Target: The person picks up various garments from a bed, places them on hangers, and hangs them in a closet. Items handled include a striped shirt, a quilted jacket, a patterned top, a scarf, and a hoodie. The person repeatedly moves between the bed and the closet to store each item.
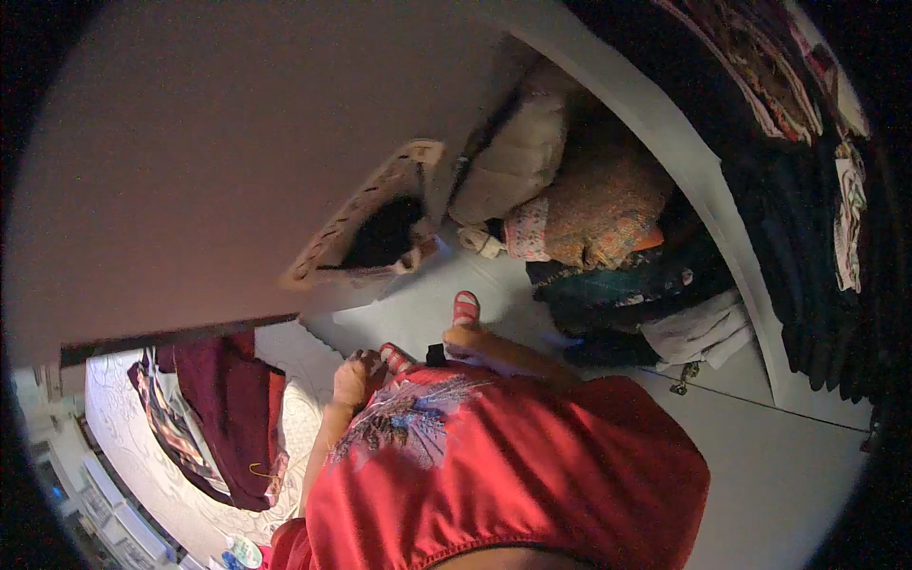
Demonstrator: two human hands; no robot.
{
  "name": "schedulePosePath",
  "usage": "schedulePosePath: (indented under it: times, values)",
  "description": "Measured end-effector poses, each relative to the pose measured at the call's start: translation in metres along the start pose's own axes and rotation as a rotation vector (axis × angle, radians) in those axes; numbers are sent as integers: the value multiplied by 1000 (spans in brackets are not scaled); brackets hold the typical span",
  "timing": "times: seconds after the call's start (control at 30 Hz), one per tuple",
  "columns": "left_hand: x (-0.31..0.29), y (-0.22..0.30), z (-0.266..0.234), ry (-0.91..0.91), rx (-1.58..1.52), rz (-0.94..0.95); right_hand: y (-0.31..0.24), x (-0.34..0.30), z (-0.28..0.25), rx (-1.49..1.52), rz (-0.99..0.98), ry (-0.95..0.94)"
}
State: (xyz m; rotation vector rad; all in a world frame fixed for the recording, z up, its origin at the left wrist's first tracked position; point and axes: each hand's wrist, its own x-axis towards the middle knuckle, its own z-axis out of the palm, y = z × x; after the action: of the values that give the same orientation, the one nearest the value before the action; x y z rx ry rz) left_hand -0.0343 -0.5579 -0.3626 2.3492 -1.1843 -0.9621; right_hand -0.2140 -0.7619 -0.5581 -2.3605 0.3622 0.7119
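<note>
My left hand (355, 375) is at the front of my red top, its fingers curled closed. A little to the right and farther forward, my right hand (465, 342) is also closed, its fingers partly hidden from above. Between them shows a small black patch (435, 355), nearest my right hand; whether either hand grips it I cannot tell. The red top (532, 446) with a printed flower covers what lies below. Beyond the hands are my red sandals (465, 307) on the pale floor.
Ahead stands a light plastic basket (318, 249) with something dark inside. Heaped clothes (598, 214) fill an open wardrobe at the right, with dark garments (807, 256) hanging beyond its pale curved edge. On the left, a maroon garment (223, 408) and a hanger (264, 471) lie on a white patterned bed cover (119, 418).
</note>
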Motion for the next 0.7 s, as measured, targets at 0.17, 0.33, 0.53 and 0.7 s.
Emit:
schedulePosePath:
  times: [0.17,0.33,0.53,0.7]
  values:
    - [-52,-70,24,209,-53,-13,25,14,42,-8,-352,8]
    - [-111,-105,37,260,-125,-297,-21,4,-58,-370,89,-381]
    - [-172,-166,125,192,-561,-970,-90,40,-112,-393,-63,-234]
    - [-193,-177,214,396,-697,-1254,-138,78,-127,-396,-241,-255]
